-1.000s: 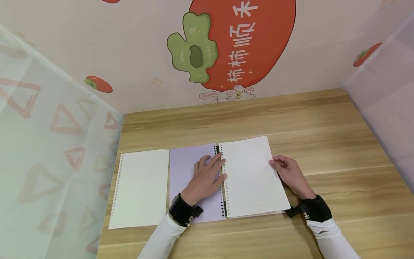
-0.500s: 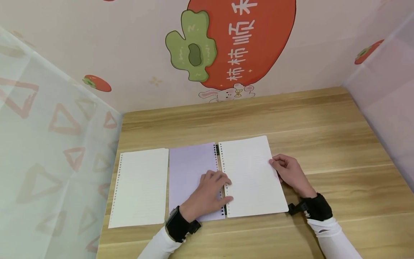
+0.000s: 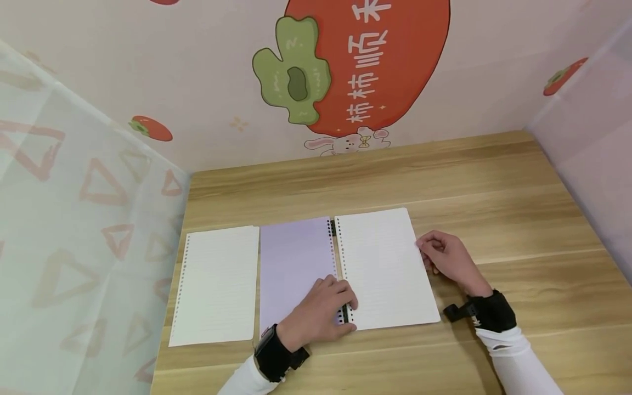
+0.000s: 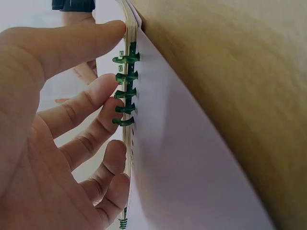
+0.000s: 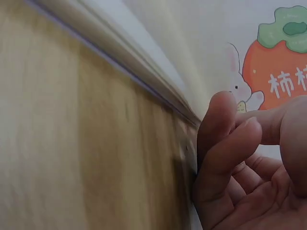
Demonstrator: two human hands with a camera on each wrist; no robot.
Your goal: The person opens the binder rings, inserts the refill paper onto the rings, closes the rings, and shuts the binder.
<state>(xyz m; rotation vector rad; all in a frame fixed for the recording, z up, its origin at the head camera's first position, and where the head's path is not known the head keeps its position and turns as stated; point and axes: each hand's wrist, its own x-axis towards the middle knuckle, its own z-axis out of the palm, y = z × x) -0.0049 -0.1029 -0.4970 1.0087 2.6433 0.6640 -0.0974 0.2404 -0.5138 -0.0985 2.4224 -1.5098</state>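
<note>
A loose-leaf notebook lies open on the wooden table, its lavender cover (image 3: 291, 258) to the left and a stack of white ruled sheets (image 3: 382, 263) to the right. Dark green binder rings (image 4: 125, 93) run along its spine, passing by the punched holes. Over the lower spine, my left hand (image 3: 323, 307) has its fingers loosely bent, fingertips right at the rings and thumb at the sheets' bottom corner. My right hand (image 3: 449, 258) pinches at the right edge of the sheets, thumb and index finger together, the other fingers curled in beneath.
Left of the cover lies a separate stack of punched ruled paper (image 3: 217, 285). Behind the wooden table (image 3: 365, 181) stands a wall (image 3: 207, 82) with a printed persimmon and rabbit. Pale side panels border the table left and right.
My left hand has slid down the spine from its upper middle to the lower rings. The top sheets now lie flush with the stack. My right hand has shifted slightly right along the edge.
</note>
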